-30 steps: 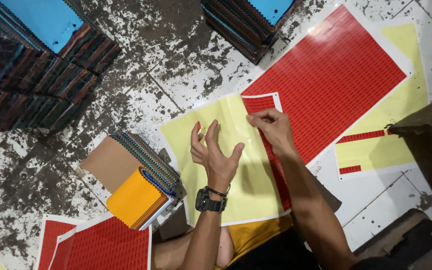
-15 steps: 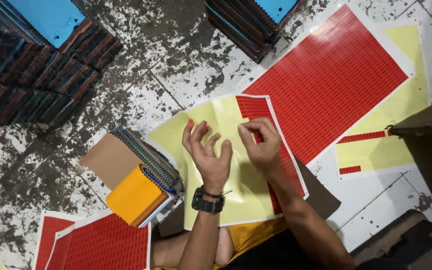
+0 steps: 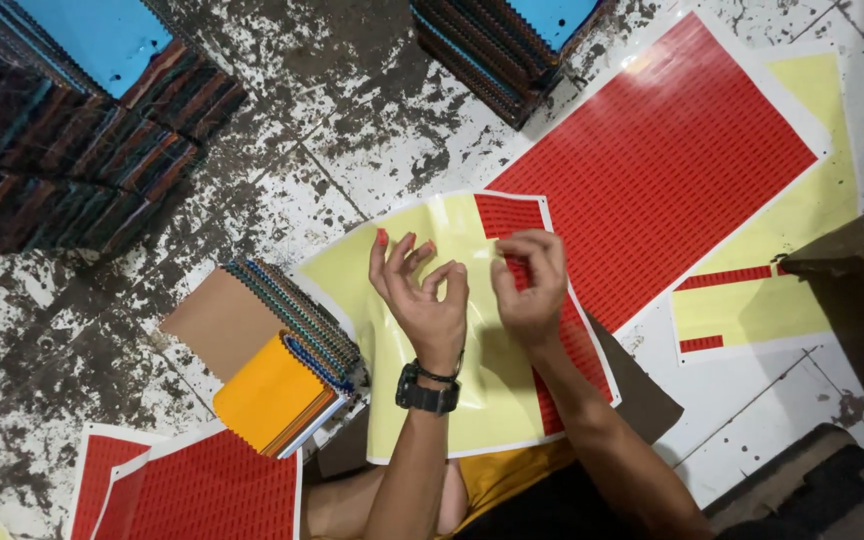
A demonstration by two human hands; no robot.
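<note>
Over yellow sheet (image 3: pixel 432 400), left hand (image 3: pixel 422 295) open, right hand (image 3: pixel 530 285) pinching.

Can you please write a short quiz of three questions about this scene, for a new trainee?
1. True or false: the left hand carries small red stickers on its fingertips.
2. Which lies beside the left forearm? A) a stack of fabric swatch books B) a pair of scissors C) a glass bottle
3. Fill in: both hands work above a mostly peeled sheet with ____ backing.

Key: 1 true; 2 A; 3 yellow. The right hand pinches with its fingers together over the red strip left on that sheet.
</note>
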